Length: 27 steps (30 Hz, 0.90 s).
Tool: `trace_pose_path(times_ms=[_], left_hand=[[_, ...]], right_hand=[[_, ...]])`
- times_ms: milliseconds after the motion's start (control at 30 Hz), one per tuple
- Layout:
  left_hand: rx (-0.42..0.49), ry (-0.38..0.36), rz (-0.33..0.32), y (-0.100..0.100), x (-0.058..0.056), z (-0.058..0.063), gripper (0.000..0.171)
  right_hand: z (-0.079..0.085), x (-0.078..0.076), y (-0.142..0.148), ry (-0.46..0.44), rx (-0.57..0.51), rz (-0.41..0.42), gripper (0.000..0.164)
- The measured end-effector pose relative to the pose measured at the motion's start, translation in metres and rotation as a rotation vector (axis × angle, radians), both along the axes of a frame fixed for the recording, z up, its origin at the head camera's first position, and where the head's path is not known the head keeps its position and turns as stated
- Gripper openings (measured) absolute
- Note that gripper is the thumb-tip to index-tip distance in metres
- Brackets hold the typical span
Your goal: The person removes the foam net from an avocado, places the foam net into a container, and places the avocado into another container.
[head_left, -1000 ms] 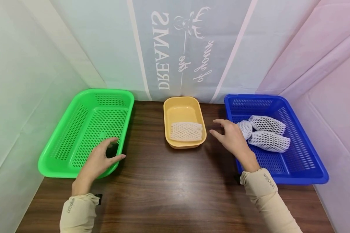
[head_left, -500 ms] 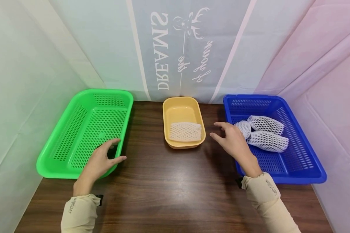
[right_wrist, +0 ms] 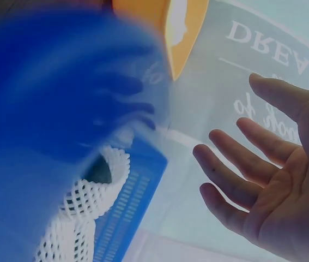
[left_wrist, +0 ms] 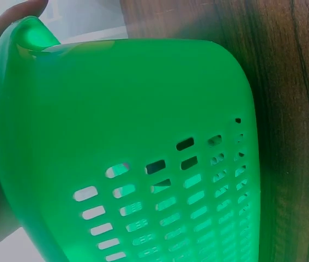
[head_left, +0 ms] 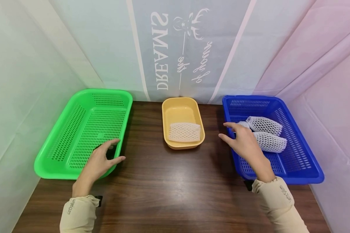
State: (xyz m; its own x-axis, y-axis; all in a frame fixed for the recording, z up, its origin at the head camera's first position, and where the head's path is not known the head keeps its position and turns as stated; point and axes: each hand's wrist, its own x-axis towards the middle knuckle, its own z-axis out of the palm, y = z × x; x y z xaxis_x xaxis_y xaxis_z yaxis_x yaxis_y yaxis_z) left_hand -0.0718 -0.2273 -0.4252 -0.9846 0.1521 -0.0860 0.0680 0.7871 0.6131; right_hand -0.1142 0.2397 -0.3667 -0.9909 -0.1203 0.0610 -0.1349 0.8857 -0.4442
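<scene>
My left hand [head_left: 97, 161] hovers over the near right rim of the green basket [head_left: 55, 129], thumb and fingers spread apart with nothing seen between them. A small dark patch beneath it is too hidden to name. Over the left rim of the blue basket [head_left: 306, 145] is my right hand [head_left: 245, 142], its palm bare and fingers loosely spread in the right wrist view. Several white foam net sleeves lie in that basket, among them a front sleeve [head_left: 270, 142] and a back sleeve [head_left: 264, 125]. One sleeve [right_wrist: 108, 185] shows something dark inside.
Between the baskets stands a yellow tray [head_left: 180, 114] with a flat white foam net [head_left: 185, 132] in its near half. All stand on a dark wooden table [head_left: 169, 187]. A printed cloth [head_left: 180, 48] hangs right behind them.
My right hand has moved right, away from the yellow tray and onto the blue basket's left side, covering more of the round sleeve. My left hand stays nearly still.
</scene>
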Motion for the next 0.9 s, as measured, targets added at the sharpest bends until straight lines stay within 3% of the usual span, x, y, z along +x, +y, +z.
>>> trace_pose_path(times_ms=[533, 900], left_hand=[[0.017, 0.009, 0.007, 0.000, 0.001, 0.000, 0.072], [0.021, 0.011, 0.008, 0.000, 0.001, 0.000, 0.071]], right_hand=[[0.011, -0.003, 0.043, -0.030, 0.087, 0.000, 0.053], [0.006, -0.018, 0.090, -0.134, 0.183, 0.029, 0.061]])
